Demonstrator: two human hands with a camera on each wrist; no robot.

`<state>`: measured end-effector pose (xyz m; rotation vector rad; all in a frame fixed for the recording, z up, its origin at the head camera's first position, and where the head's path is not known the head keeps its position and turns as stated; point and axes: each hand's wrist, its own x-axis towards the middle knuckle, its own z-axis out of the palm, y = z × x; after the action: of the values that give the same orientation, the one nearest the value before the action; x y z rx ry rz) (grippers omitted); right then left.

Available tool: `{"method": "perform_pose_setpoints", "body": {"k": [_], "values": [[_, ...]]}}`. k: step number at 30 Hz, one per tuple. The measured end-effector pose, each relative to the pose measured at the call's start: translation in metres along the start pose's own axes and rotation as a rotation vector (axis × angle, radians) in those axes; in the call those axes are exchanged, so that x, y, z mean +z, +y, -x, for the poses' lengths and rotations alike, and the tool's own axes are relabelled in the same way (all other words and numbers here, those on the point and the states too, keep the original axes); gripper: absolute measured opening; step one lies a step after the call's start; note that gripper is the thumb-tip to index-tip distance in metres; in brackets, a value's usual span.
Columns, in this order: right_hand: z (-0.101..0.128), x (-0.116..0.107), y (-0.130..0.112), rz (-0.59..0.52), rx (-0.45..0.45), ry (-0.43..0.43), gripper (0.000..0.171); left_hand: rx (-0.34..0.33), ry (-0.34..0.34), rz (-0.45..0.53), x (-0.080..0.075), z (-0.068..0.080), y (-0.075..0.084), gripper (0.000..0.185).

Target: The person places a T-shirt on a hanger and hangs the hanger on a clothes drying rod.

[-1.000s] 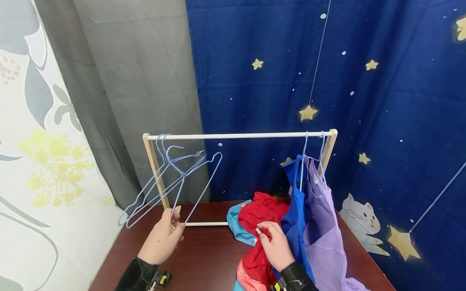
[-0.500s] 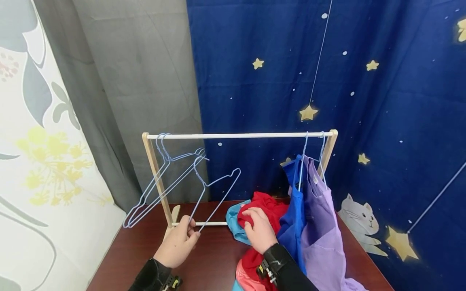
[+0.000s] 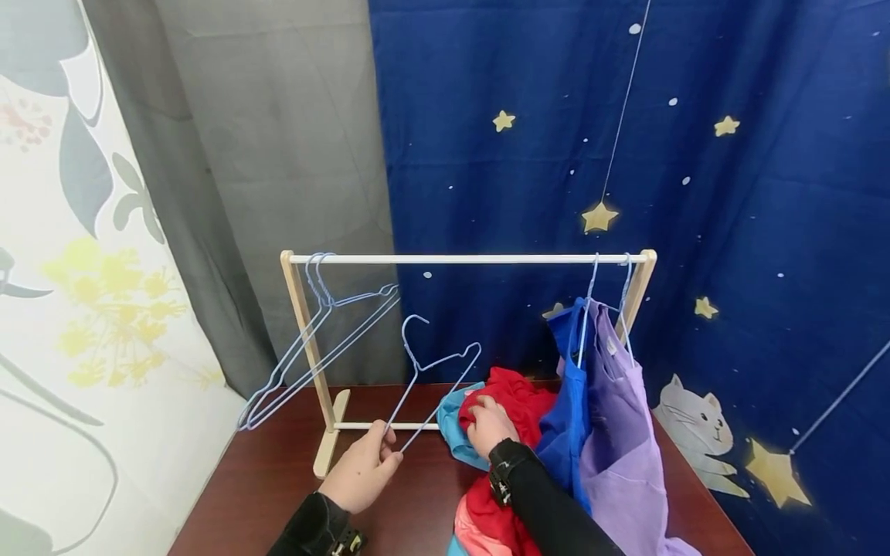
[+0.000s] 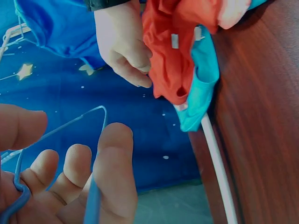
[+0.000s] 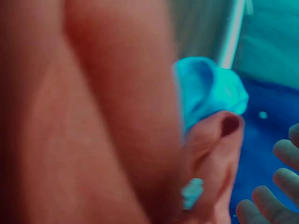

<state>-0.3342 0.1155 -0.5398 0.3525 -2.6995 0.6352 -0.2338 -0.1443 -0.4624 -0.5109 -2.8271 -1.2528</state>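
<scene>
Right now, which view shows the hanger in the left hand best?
The head view: the whole hanger shows, hook up, pinched at its lower corner by the left hand beside the rack. The left wrist view shows only bits of its wire between the fingers. The right wrist view shows none of it.

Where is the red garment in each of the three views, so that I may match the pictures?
Head: the red garment lies lower centre, on the table under the right hand.
Left wrist: the garment is at top centre, gripped by the right hand.
Right wrist: too blurred to tell; it is not clearly in view.
Shared landmark: the turquoise cloth beside it.
</scene>
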Motion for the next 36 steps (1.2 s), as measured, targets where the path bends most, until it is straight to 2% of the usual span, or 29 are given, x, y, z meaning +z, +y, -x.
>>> {"method": "perform_pose_setpoints", "body": {"k": [7,11,14,18,25,30,33,36], "values": [[-0.003,0.023,0.008,0.073,-0.066,-0.085,0.026,-0.021,-0.038,0.007,0.010,0.001,-0.006,0.023],[-0.005,0.029,0.012,0.162,-0.089,-0.146,0.025,-0.026,-0.052,0.028,0.015,0.001,-0.008,0.023],[-0.004,0.030,0.013,0.200,-0.097,-0.179,0.027,-0.026,-0.059,0.039,0.016,0.002,-0.009,0.024],[-0.001,0.028,0.011,0.195,-0.095,-0.200,0.032,-0.033,-0.071,0.038,0.016,0.003,-0.012,0.025],[0.003,0.018,0.006,0.178,-0.121,-0.208,0.028,-0.029,-0.090,0.055,0.019,0.005,-0.018,0.023],[-0.003,0.025,0.016,0.107,-0.092,-0.151,0.031,-0.035,-0.095,0.048,0.019,0.005,-0.021,0.023],[-0.011,0.024,0.024,0.018,-0.051,-0.070,0.029,-0.035,-0.101,0.042,0.017,0.006,-0.022,0.023],[-0.022,0.014,0.029,-0.084,0.034,0.021,0.028,-0.024,-0.096,0.042,0.014,0.007,-0.022,0.023]]}}
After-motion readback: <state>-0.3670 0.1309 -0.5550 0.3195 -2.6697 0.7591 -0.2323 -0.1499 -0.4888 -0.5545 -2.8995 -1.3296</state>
